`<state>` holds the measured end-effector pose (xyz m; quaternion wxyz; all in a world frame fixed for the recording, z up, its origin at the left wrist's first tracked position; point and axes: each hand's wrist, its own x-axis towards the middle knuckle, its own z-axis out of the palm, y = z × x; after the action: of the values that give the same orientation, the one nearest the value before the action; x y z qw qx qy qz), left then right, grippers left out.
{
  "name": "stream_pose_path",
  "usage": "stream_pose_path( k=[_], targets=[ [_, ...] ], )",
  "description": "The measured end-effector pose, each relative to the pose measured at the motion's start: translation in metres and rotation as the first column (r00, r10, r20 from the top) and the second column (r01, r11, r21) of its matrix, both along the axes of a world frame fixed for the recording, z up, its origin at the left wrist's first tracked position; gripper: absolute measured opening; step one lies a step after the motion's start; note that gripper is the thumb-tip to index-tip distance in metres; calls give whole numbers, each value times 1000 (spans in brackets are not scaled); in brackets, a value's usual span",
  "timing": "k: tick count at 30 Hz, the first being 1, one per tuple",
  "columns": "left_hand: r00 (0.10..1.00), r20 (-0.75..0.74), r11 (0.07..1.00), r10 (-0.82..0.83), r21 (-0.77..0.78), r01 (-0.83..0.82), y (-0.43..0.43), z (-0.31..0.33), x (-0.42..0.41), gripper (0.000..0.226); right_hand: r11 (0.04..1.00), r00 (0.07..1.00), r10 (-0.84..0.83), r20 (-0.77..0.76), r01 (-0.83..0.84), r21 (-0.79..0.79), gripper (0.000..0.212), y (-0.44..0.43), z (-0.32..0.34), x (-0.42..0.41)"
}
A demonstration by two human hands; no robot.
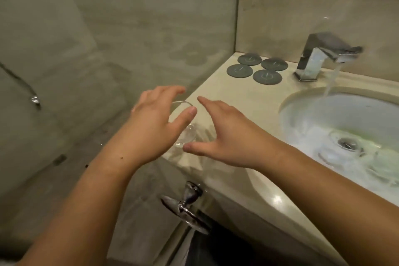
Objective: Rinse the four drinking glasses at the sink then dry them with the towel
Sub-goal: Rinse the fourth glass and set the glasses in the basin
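One glass (186,134) sits within the grip of the left hand (154,129).

Beige stone countertop (226,101) with four dark round coasters (267,76) beside a chrome tap (313,58), clear glass (185,134) at its left edge.

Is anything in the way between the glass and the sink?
Only the open right hand, just beside the glass on the sink side. The coasters lie farther back, off that path.

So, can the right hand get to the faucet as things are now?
Probably yes. The right hand is open and holds nothing, and only bare countertop lies between it and the faucet. The flat coasters lie beside that path.
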<state>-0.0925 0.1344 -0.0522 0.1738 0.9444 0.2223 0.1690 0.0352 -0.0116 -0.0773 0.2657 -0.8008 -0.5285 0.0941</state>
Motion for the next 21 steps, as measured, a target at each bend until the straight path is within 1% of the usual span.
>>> stream_pose_path(
  k=[2, 5, 7, 10, 13, 15, 18, 21],
  targets=[
    [1000, 17, 999, 19, -51, -18, 3, -10, -7, 71, 1000, 999, -10, -46, 10, 7, 111, 12, -3, -2],
    [999, 20, 991, 25, -135, -22, 7, -22, -13, 75, 999, 997, -28, -77, 30, 29, 100, 24, -11, -2],
    [999, 42, 981, 22, -195, -14, 9, -27, -13, 78, 997, 994, -39, -105, 46, 66, 89, 29, -17, -1],
    [995, 89, 965, 38, -261, -13, 10, -29, -10, 82, 992, 988, -49, -148, 65, 106, 75, 32, -20, 1],
    [984, 167, 954, 66, -300, -13, 6, -28, -6, 84, 985, 971, -45, -236, 83, 154, 58, 28, -19, 4],
    [971, 226, 933, 79, -359, 7, 2, -25, 0, 80, 977, 955, -45, -292, 103, 187, 56, 22, -18, 9],
    [955, 287, 870, 78, -487, 75, -7, -22, 22, 75, 956, 912, -71, -405, 178, 234, 65, 5, -16, 23],
    [949, 309, 750, 55, -641, 165, -27, -22, 58, 68, 933, 878, -123, -463, 261, 246, 65, -24, -13, 47]
  ],
)
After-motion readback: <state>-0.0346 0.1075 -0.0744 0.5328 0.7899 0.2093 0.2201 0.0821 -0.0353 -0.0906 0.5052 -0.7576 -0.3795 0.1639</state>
